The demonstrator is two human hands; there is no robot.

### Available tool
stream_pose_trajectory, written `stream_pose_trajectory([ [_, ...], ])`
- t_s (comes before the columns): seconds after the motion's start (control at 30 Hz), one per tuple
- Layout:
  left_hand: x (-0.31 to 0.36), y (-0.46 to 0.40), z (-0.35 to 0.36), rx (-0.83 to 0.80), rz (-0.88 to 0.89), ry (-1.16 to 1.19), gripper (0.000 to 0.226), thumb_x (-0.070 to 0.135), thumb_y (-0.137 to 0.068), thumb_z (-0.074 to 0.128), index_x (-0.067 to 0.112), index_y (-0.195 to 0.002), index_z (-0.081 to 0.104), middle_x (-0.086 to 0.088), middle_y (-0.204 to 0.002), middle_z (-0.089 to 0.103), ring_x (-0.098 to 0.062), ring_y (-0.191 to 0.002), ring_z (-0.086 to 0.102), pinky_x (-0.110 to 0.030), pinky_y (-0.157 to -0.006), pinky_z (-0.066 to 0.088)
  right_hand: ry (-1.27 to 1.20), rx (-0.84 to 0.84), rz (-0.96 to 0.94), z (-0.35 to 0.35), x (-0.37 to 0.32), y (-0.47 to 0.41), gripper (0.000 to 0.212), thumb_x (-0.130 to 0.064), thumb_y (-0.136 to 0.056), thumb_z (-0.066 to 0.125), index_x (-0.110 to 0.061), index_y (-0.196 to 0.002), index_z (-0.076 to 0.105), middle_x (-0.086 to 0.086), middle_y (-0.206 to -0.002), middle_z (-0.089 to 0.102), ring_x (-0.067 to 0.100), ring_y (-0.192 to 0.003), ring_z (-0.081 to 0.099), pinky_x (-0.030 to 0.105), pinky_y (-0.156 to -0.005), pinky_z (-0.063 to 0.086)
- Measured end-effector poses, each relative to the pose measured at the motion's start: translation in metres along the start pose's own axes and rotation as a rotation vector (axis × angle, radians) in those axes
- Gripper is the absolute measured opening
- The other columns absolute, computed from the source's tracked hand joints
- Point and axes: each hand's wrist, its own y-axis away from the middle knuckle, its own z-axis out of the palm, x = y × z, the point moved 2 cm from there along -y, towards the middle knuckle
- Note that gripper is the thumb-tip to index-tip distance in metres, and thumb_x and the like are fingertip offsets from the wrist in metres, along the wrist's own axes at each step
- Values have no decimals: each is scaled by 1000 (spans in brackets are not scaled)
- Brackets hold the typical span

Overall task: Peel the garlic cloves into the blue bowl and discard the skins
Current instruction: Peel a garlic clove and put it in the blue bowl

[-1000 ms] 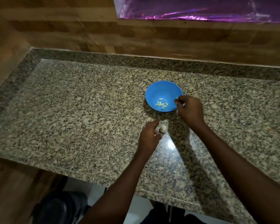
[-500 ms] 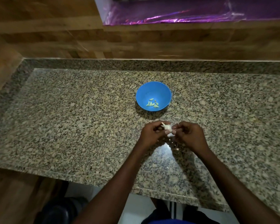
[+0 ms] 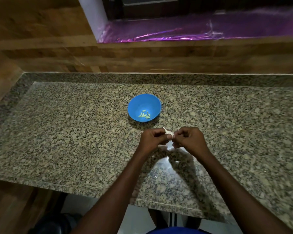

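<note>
Both hands meet over the speckled granite countertop (image 3: 74, 132), just in front of the round blue plastic bowl (image 3: 143, 103). Left hand (image 3: 152, 140) has fingers curled round a small white garlic piece (image 3: 168, 132); right hand (image 3: 189, 139) pinches at its side w/ curled fingers. Approx. six pale peeled cloves (image 3: 144, 114) lie inside the bowl.

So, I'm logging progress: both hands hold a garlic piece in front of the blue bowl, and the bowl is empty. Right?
Not quite. The head view shows the blue bowl already holds several peeled cloves. The rest stands: left hand and right hand hold the garlic piece in front of it.
</note>
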Motion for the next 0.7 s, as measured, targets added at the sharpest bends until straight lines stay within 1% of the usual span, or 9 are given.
stream_pose_trajectory([
  [0.13,5,-2,14,34,10,3,10,3,-82,79,0,-92,77,-11,-80,73,-16,-75,66,-36,-74,60,-51,97,101,-3,7,-7,12,-6,-82,67,3,-75,67,19,-67,70,27,-53,68,41,-56,60],
  [0.23,-1,-8,20,96,-31,-20,4,8,-85,78,7,-89,77,-9,-80,73,-16,-73,66,-40,-75,60,-155,136,283,-6,15,-14,15,-6,-85,58,4,-76,65,18,-63,63,24,-46,58,26,-44,49],
  [0.3,-14,-14,17,158,-27,-158,6,15,-83,80,15,-88,77,1,-76,73,-10,-69,66,-32,-69,58,-196,159,358,-10,23,-17,14,-5,-83,55,0,-74,64,13,-57,57,21,-40,50,20,-40,38],
  [0.37,-24,-18,12,183,13,-320,17,20,-78,79,20,-95,78,7,-76,73,-9,-69,69,-28,-65,57,-197,138,379,-14,30,-19,11,-2,-81,57,2,-75,65,14,-57,56,20,-38,47,19,-38,35],
  [0.43,-31,-22,11,177,27,-431,31,18,-75,77,23,-105,78,7,-79,74,-10,-70,70,-28,-68,57,-129,89,374,-16,36,-19,9,0,-83,64,6,-78,68,20,-62,60,21,-39,51,21,-40,40],
  [0.53,-37,-31,11,195,38,-664,39,12,-79,75,22,-117,75,-2,-95,76,-18,-83,69,-29,-76,54,-50,15,364,-18,44,-18,7,5,-87,67,10,-81,67,32,-73,67,23,-43,57,29,-46,53],
  [0.63,-45,-34,8,206,90,-734,29,26,-92,66,17,-119,70,-7,-108,73,-26,-97,67,-35,-79,53,32,5,327,-20,51,-19,7,14,-84,61,10,-80,63,34,-74,67,30,-47,63,48,-51,59],
  [0.67,-46,-31,8,223,122,-742,28,34,-97,60,14,-114,68,-9,-107,70,-27,-97,64,-37,-75,51,75,11,306,-20,52,-20,8,16,-82,60,9,-78,62,33,-72,67,33,-50,66,51,-53,59],
  [0.7,-47,-26,9,264,141,-764,31,37,-99,57,12,-115,64,-10,-109,66,-27,-99,60,-38,-75,50,135,14,279,-21,54,-21,10,15,-81,60,7,-76,62,30,-68,68,34,-53,68,49,-56,61],
])
